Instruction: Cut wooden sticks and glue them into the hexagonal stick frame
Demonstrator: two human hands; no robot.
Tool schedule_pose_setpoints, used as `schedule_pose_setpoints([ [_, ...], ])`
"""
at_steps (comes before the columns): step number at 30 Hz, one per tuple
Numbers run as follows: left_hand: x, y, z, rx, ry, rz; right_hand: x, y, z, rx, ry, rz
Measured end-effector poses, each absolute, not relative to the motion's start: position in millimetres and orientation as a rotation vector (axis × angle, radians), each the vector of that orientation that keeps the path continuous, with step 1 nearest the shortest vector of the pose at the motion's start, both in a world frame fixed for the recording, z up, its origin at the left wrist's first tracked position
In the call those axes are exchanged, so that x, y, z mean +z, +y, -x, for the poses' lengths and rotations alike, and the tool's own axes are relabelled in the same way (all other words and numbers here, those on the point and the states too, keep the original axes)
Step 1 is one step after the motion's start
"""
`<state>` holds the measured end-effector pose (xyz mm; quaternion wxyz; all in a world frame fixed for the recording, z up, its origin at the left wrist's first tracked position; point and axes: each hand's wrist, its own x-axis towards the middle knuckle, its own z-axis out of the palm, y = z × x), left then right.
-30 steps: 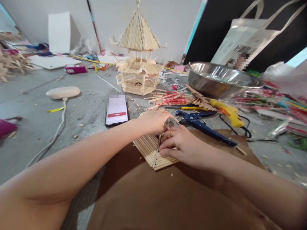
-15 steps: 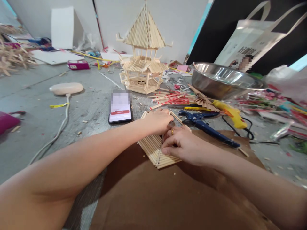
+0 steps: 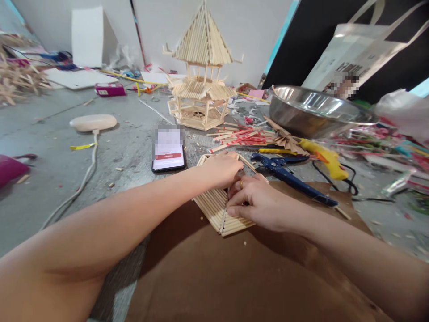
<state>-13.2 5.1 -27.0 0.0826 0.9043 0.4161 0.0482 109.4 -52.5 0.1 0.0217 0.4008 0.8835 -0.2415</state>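
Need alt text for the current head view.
Left hand and right hand close together at a stick frame, partly over a brown sheet. Behind, a stick pagoda model; at right, blue cutter and metal bowl.

Pale, angular stick frame (image 3: 211, 207), partly hidden

Craft workspace, stick-built pagoda (image 3: 203, 89), stick frame (image 3: 212, 206), blue cutter (image 3: 293, 180), yellow glue gun (image 3: 324, 159), loose sticks (image 3: 244, 137), littered grey surface (image 3: 134, 112)

Nothing is legible. The bag (image 3: 355, 49) behind the metal bowl (image 3: 303, 117) bears blurred print; the phone (image 3: 169, 157) left of it, tiny lettering.
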Motion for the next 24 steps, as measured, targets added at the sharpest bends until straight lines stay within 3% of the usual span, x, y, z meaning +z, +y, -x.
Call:
schedule_pose_setpoints([
  [24, -28.9, 6.1, 13.9, 0.189, 1.196, -2.735, 4.2, -53.2, -103.5, -0.617, 2.662, -1.278],
])
